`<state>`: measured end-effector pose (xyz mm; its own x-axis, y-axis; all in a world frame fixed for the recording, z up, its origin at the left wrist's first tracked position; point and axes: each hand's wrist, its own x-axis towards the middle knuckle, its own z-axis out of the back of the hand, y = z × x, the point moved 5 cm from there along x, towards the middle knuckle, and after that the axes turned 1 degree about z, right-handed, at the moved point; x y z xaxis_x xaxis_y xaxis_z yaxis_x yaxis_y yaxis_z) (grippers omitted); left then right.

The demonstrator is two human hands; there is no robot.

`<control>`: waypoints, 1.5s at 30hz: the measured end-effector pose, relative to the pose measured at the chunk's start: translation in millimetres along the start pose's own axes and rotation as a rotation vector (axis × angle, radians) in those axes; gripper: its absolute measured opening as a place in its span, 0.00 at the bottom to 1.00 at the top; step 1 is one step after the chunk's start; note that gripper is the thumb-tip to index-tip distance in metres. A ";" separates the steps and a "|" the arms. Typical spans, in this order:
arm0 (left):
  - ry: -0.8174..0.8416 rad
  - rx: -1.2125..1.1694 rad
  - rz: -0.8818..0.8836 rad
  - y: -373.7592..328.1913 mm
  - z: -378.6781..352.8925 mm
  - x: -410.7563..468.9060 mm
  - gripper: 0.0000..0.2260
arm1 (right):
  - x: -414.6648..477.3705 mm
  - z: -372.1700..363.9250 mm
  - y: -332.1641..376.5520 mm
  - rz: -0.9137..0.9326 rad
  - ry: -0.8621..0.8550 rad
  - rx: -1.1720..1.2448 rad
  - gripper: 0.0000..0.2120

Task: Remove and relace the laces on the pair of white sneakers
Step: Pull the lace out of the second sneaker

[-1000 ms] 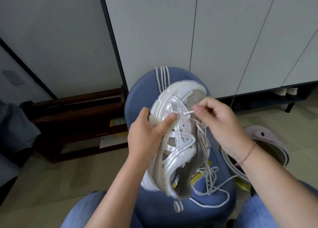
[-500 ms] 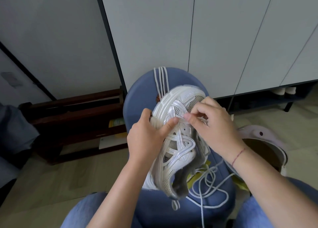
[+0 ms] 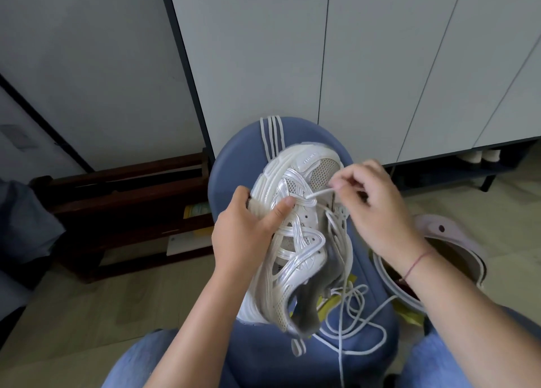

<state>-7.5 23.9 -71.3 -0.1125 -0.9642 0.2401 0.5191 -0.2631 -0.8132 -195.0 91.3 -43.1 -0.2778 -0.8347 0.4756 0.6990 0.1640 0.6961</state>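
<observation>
Lace coils (image 3: 352,292) and a bin (image 3: 452,232) crowd the stool's (image 3: 234,159) right; open floor (image 3: 117,300) lies left.

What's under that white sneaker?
A blue stool, with a spare lace running beneath the sneaker and something yellow poking out at its heel. The seat's middle is covered.

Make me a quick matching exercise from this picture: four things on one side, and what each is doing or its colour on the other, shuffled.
1 left hand
2 right hand
3 loose lace
4 stool

A blue
B pinches a lace tip
C grips the sneaker
D lies in loops by the heel

Pairs: 1-C, 2-B, 3-D, 4-A
</observation>
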 end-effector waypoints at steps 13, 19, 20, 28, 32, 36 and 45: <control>-0.030 -0.049 0.004 7.1 4.8 4.8 0.29 | 7.3 37.5 -41.7 -0.355 -0.461 0.298 0.11; 0.003 0.008 -0.007 0.8 -0.9 0.0 0.28 | 2.8 7.2 -11.5 -0.079 -0.082 0.023 0.09; 0.004 0.020 -0.009 -0.6 -1.5 -0.5 0.28 | 1.3 0.6 -4.0 0.002 -0.035 -0.052 0.12; -0.013 0.013 -0.028 2.1 1.7 2.0 0.29 | 2.8 1.8 2.1 0.042 -0.161 0.055 0.13; -0.039 -0.005 -0.031 3.9 5.9 4.5 0.28 | 4.2 23.0 -20.9 -0.186 -0.337 0.166 0.13; -0.016 0.030 -0.027 1.1 3.0 0.9 0.27 | 4.6 14.5 -15.1 -0.090 -0.159 0.111 0.11; 0.000 0.060 -0.035 -0.5 0.5 -0.3 0.28 | 0.4 -12.2 6.9 0.250 -0.081 -0.117 0.16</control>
<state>-7.3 24.3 -70.6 -0.1311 -0.9544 0.2681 0.5644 -0.2942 -0.7713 -182.2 85.7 -44.7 -0.1355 -0.7302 0.6697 0.8223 0.2941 0.4871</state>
